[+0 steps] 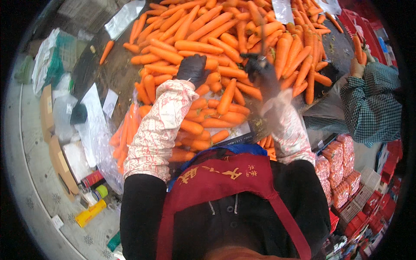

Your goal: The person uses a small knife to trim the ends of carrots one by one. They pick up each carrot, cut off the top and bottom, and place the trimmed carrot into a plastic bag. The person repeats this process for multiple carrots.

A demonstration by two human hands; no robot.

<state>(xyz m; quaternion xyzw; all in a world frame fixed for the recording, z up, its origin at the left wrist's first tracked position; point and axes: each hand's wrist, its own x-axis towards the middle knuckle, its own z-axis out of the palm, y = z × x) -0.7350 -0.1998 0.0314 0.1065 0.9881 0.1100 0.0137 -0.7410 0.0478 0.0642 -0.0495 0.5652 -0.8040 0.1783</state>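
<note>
A large heap of orange carrots (208, 24) covers the worktable (94, 71) before me. My left hand (193, 70), in a black glove, rests on the near part of the heap with its fingers curled down. Whether it grips a carrot is hidden. My right hand (262, 74), also black-gloved and blurred, is closed around a thin dark tool (262, 35) whose shaft points away over the heap; its exact kind is unclear. Between my forearms, a looser group of carrots (224, 113) lies partly on a white printed sheet (235, 131).
A clear plastic bag (109, 162) with carrots is beside my left forearm. At right, another person's hand (357, 68) holds carrots. Bagged carrots (338, 162) and crates (354, 198) are stacked at lower right. Cardboard (60, 162) and a yellow roll (91, 213) lie at left.
</note>
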